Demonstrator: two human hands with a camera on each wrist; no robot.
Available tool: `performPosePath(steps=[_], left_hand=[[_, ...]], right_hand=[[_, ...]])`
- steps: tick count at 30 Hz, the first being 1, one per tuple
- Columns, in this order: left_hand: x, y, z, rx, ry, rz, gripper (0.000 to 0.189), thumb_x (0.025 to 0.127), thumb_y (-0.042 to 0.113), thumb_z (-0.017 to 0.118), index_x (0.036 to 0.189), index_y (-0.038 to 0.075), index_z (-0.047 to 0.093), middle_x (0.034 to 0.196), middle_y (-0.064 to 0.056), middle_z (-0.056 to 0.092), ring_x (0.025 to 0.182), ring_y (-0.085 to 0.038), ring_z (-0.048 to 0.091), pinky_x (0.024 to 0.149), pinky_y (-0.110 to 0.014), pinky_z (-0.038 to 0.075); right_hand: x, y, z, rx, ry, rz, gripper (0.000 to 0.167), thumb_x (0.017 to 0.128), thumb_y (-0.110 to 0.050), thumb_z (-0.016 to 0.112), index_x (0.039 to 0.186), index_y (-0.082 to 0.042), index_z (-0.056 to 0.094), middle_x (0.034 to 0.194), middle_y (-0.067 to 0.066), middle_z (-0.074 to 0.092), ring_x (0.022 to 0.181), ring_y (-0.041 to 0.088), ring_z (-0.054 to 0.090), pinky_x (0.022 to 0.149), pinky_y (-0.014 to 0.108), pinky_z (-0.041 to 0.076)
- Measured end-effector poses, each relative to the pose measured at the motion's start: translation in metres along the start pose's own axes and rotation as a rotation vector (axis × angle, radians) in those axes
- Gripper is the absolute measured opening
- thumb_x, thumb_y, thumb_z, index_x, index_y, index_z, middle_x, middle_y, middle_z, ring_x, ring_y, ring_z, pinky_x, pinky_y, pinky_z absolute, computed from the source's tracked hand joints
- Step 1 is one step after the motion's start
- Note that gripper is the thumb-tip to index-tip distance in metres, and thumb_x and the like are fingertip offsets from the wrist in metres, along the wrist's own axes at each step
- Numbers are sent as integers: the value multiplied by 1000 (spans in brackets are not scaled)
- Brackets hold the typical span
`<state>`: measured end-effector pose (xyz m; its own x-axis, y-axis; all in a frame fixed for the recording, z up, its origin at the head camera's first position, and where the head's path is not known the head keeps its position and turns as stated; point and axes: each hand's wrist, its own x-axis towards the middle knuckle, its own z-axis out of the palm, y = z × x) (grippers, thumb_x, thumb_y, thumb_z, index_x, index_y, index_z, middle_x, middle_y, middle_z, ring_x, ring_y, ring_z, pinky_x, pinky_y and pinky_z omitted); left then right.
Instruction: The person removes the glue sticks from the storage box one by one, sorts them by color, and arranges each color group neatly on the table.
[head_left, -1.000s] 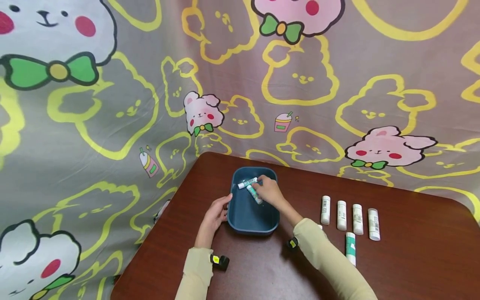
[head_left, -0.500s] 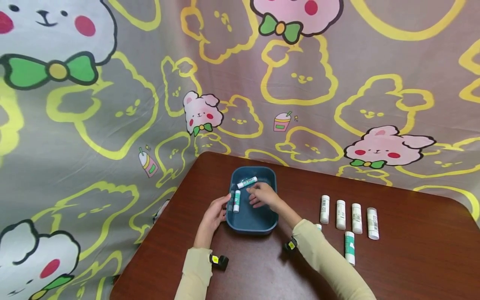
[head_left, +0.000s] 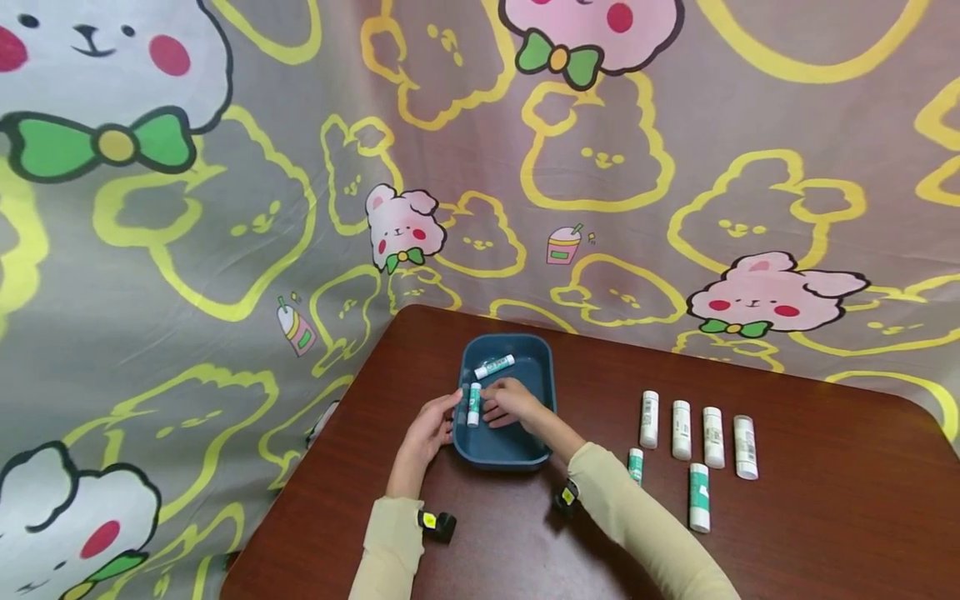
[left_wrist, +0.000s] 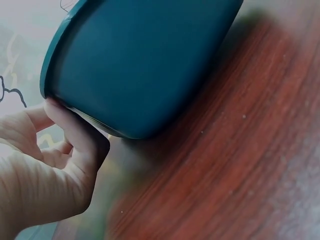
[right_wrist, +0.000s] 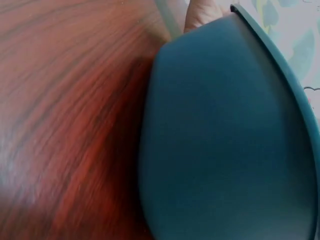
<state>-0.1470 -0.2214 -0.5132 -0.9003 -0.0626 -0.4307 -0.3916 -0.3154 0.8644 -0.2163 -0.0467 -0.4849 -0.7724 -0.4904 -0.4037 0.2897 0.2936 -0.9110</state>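
A dark blue plastic bin [head_left: 502, 454] sits near the table's far left corner. My left hand [head_left: 429, 429] holds its left rim; in the left wrist view the fingers [left_wrist: 75, 130] are bent under the lip of the bin's wall [left_wrist: 140, 65]. Inside the bin lie two glue sticks with green labels: one glue stick [head_left: 495, 367] slants across the far end, and another glue stick [head_left: 474, 406] stands lengthwise along the left wall. My right hand [head_left: 513, 406] reaches over the right rim, its loose fingers beside that second stick. The right wrist view shows the bin's outer wall [right_wrist: 220, 135], which hides the fingers.
To the right on the brown table [head_left: 840, 500], several white glue sticks [head_left: 682, 430] lie in a row. Nearer me are two green-labelled ones, a glue stick [head_left: 699, 498] and a smaller glue stick [head_left: 635, 467] beside my right sleeve. A cartoon-printed curtain [head_left: 600, 183] hangs behind the table.
My right hand has laid a glue stick along the bin's left wall and let it go. It drew away to the right, then came back beside the stick. The left hand stays put.
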Motion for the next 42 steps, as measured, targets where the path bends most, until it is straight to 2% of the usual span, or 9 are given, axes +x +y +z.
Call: performPosePath(steps=[6, 16, 22, 27, 34, 38, 42], left_hand=[[1, -1, 1, -12, -26, 16, 27, 107, 26, 56, 116, 1, 61, 81, 1, 63, 71, -10, 65, 58, -23, 53], [-1, 2, 2, -27, -73, 18, 28, 109, 26, 54, 118, 0, 59, 82, 1, 65, 72, -9, 66, 59, -24, 53], [1, 1, 1, -19, -78, 8, 31, 109, 27, 55, 122, 0, 58, 86, 1, 66, 75, -9, 67, 61, -24, 53], [0, 1, 1, -8, -82, -3, 33, 109, 29, 55, 124, 0, 58, 89, 0, 67, 78, -10, 68, 63, -24, 54], [0, 2, 3, -3, -74, 9, 32, 108, 30, 56, 120, 1, 61, 87, 0, 67, 77, -11, 69, 64, -26, 55], [-1, 3, 4, 6, -56, 0, 36, 107, 29, 57, 124, -3, 60, 85, -2, 67, 77, -12, 69, 64, -27, 56], [0, 3, 1, 2, -31, -3, 38, 107, 26, 56, 125, -7, 60, 83, -1, 67, 75, -12, 69, 66, -28, 58]], right_hand=[[2, -1, 6, 47, 0, -12, 39, 106, -14, 55, 134, 13, 50, 102, 25, 68, 82, 26, 72, 76, 41, 62], [8, -1, 5, 101, -9, 13, 41, 106, -12, 55, 137, 13, 47, 100, 23, 67, 79, 24, 71, 77, 40, 62], [9, -1, 10, 156, -44, 29, 33, 103, -6, 57, 129, 12, 48, 91, 16, 63, 72, 21, 67, 74, 39, 62], [11, 2, 15, 149, -44, 23, 32, 101, -3, 61, 126, 12, 48, 89, 14, 62, 71, 19, 65, 69, 36, 61], [12, 3, 7, 149, -37, 22, 35, 99, 0, 65, 128, 12, 50, 94, 17, 64, 74, 21, 66, 73, 40, 61], [7, 1, -2, 158, -56, 7, 35, 98, -1, 67, 125, 11, 50, 94, 20, 65, 77, 23, 69, 75, 41, 62], [-1, -3, -13, 154, -71, 5, 40, 99, -3, 67, 131, 11, 48, 96, 20, 66, 81, 25, 70, 76, 42, 61]])
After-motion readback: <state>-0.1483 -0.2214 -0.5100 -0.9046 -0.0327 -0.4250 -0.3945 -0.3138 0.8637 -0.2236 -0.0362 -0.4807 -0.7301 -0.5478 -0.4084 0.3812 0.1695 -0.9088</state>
